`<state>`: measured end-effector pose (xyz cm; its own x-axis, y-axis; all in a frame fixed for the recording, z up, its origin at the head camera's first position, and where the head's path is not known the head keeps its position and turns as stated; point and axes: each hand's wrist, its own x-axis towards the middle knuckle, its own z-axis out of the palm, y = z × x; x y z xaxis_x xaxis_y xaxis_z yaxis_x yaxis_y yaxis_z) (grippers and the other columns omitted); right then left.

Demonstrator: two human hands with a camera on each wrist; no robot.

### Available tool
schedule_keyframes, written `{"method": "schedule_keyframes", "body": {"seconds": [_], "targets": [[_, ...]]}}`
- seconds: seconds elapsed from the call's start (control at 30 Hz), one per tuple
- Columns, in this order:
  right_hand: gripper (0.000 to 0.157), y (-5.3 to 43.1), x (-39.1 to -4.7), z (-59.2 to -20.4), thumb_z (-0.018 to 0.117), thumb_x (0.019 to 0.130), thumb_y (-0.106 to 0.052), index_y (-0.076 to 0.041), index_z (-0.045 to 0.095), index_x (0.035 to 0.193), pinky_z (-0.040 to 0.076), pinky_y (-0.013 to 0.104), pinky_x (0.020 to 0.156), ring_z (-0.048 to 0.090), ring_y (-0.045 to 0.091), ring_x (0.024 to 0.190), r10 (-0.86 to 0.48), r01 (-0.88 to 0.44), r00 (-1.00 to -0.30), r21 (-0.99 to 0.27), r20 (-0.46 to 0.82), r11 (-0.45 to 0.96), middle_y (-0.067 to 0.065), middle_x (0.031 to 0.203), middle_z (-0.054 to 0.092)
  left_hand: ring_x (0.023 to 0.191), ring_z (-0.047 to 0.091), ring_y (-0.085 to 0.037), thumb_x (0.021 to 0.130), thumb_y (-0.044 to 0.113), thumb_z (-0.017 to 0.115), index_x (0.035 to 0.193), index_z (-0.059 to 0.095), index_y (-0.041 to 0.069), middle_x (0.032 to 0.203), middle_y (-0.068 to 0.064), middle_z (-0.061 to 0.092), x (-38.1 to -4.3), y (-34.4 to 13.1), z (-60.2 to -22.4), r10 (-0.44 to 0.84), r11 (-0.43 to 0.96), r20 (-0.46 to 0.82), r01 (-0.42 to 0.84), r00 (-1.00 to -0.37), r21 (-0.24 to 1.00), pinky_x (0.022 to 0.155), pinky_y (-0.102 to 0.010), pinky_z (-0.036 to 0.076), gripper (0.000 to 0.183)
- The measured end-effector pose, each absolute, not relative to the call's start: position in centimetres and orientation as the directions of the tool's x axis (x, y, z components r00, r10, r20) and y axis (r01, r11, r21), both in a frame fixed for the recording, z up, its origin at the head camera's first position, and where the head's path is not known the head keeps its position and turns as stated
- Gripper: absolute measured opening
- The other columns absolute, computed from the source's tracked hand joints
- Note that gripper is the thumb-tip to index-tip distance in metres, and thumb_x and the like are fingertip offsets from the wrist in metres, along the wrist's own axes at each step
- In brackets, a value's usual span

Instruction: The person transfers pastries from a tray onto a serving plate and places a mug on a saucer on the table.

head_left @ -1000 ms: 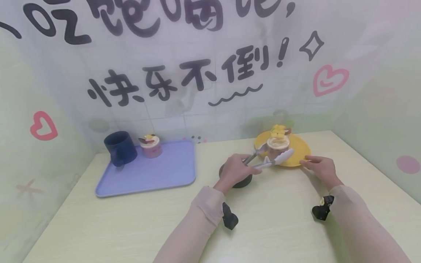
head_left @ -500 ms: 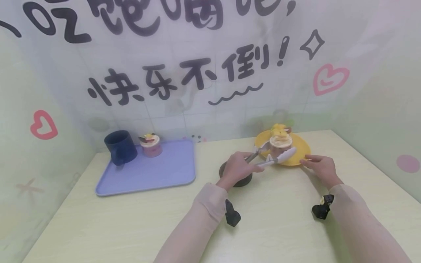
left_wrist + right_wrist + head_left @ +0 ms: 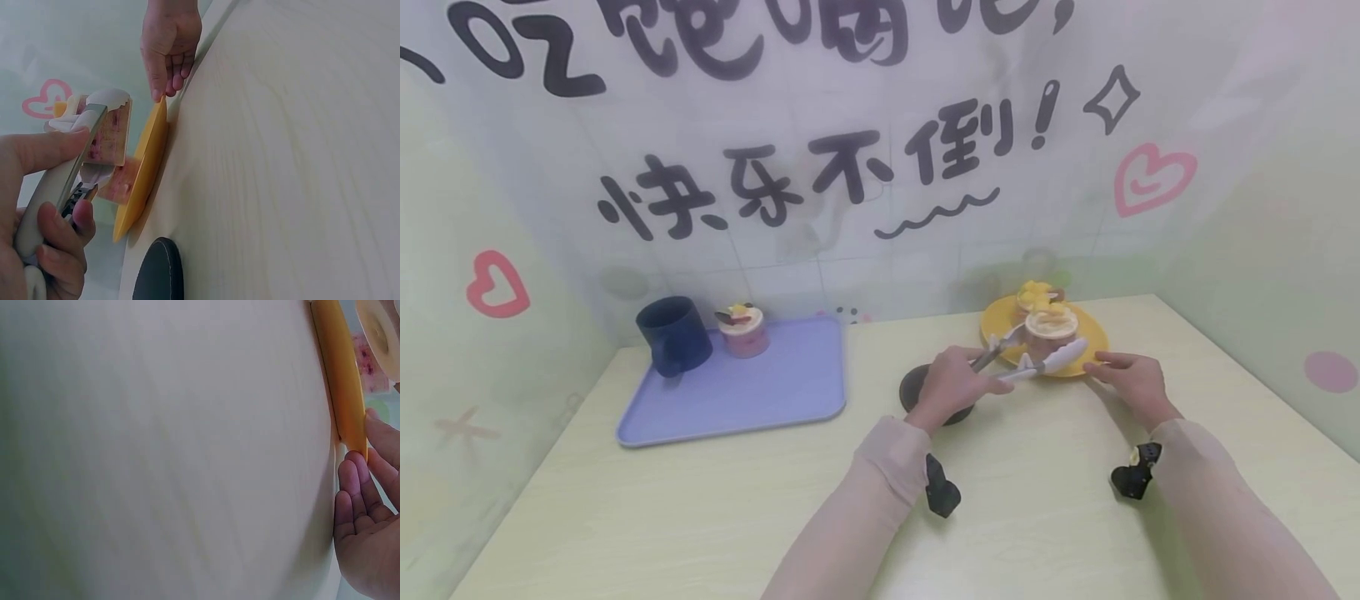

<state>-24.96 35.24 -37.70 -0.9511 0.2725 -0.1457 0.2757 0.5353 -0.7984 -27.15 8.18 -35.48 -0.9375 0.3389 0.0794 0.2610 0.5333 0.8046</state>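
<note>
My left hand point(image 3: 957, 385) grips a pair of metal tongs point(image 3: 1033, 367), thumb along one arm and fingers curled round the other. Between the tong heads sits a clear dessert cup point(image 3: 1051, 327) with a pink layered side and pale top, tilted in the left wrist view and raised over the yellow plate point(image 3: 154, 156). A second dessert cup point(image 3: 119, 182), topped with yellow pieces, stands on that plate, partly hidden behind the held cup in the head view. My right hand point(image 3: 369, 531) pinches the plate's near right rim between thumb and fingers.
A black round coaster point(image 3: 914, 387) lies under my left hand. To the left, a blue tray point(image 3: 752, 404) bears a dark blue mug point(image 3: 679, 337) and another dessert cup point(image 3: 745, 335). A printed wall point(image 3: 850, 275) closes off the table's back.
My left hand has moved slightly right with the tongs and dessert cup, uncovering more of the cup behind. My right hand stays at the plate rim.
</note>
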Motion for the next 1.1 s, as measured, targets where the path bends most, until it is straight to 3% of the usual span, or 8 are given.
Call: {"method": "schedule_keyframes", "body": {"seconds": [0.2, 0.57, 0.87, 1.1], "targets": [[0.071, 35.2, -24.9, -37.8, 0.06, 0.086, -0.043, 0.005, 0.039, 0.134, 0.025, 0.053, 0.1, 0.024, 0.045, 0.128, 0.271, 0.262, -0.954, -0.803, -0.131, 0.535, 0.029, 0.135, 0.035, 0.055, 0.047, -0.011, 0.065, 0.037, 0.081, 0.102, 0.071, 0.018, 0.061, 0.006, 0.054, -27.0, 8.6, -35.5, 0.33, 0.528, 0.054, 0.232, -0.943, 0.817, 0.053, -0.027, 0.036, 0.043], [0.073, 35.3, -25.0, -37.8, 0.061, 0.084, -0.046, 0.006, 0.041, 0.132, 0.025, 0.053, 0.1, 0.025, 0.045, 0.127, 0.28, 0.259, -0.953, -0.8, -0.119, 0.541, 0.03, 0.132, 0.039, 0.05, 0.046, -0.01, 0.066, 0.036, 0.08, 0.075, 0.064, 0.02, 0.055, 0.005, 0.05, -26.8, 9.0, -35.4, 0.334, 0.522, 0.044, 0.223, -0.941, 0.823, 0.049, -0.027, 0.037, 0.024], [0.072, 35.2, -24.9, -37.6, 0.061, 0.085, -0.043, 0.006, 0.04, 0.132, 0.024, 0.053, 0.1, 0.024, 0.046, 0.128, 0.288, 0.278, -0.948, -0.797, -0.136, 0.537, 0.03, 0.134, 0.036, 0.048, 0.05, -0.012, 0.065, 0.036, 0.081, 0.085, 0.069, 0.019, 0.056, 0.003, 0.055, -27.0, 9.6, -35.6, 0.324, 0.533, 0.009, 0.19, -0.946, 0.824, 0.046, -0.029, 0.039, 0.029], [0.077, 35.2, -25.0, -37.7, 0.06, 0.084, -0.048, 0.007, 0.038, 0.133, 0.024, 0.054, 0.1, 0.024, 0.046, 0.128, 0.294, 0.286, -0.945, -0.794, -0.142, 0.537, 0.03, 0.135, 0.035, 0.045, 0.048, -0.012, 0.063, 0.035, 0.082, 0.08, 0.068, 0.019, 0.055, 0.003, 0.054, -27.0, 10.0, -35.5, 0.319, 0.54, 0.01, 0.19, -0.948, 0.82, 0.042, -0.028, 0.038, 0.027]]}}
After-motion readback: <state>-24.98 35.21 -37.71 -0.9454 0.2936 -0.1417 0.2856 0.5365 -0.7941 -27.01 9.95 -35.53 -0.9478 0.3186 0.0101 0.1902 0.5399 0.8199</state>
